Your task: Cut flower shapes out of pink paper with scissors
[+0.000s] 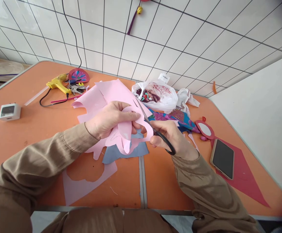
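In the middle of the frame, our left hand point(109, 118) is pinched closed, thumb on top, holding a pink cut-out point(124, 128). A thin strip of it curls round to the right. Just beside it, our right hand point(171, 136) is wrapped round the black handles of one pair of scissors point(160, 135); the blades look a little apart. If our left thumb slips, the sharp tips could nick it, because they are so near. If the floppy pink stuff folds, the blades could bite the wrong spot. If we tug the thin strip hard, it could rip.

Now we count. On the left we see one white plug point(9, 111), one clear glue stick point(36, 96), one yellow glue gun point(57, 84) and one bunch of keys point(76, 89), too jumbled to count. At the lower left lies one pale pink scrap point(75, 191) with a curvy bite out of it. Near the middle are one big pink sheet point(116, 92) and one blue-grey piece point(125, 157) below the cut-out. Further right come one full plastic bag point(165, 98), one flowery blue cloth point(186, 121), one little oval mirror point(204, 129), and one phone point(223, 158) on one red sheet point(250, 179).
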### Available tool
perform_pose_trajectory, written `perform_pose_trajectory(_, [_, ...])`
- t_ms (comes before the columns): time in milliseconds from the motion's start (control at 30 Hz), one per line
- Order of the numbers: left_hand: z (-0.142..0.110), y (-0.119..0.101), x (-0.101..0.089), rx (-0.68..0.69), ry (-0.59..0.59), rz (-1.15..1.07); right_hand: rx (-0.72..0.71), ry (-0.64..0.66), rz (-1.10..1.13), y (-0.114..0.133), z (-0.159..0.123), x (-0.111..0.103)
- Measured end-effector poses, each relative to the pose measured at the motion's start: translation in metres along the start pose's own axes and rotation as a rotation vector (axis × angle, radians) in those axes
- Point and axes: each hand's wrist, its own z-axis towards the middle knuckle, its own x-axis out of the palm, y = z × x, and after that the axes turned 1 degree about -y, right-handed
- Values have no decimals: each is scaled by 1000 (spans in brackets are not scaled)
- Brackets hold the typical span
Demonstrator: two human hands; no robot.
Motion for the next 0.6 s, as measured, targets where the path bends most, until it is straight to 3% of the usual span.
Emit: perform_pose_trajectory(600, [1,4,-5,-14,36,10,-44,20,-5,2,2,-1])
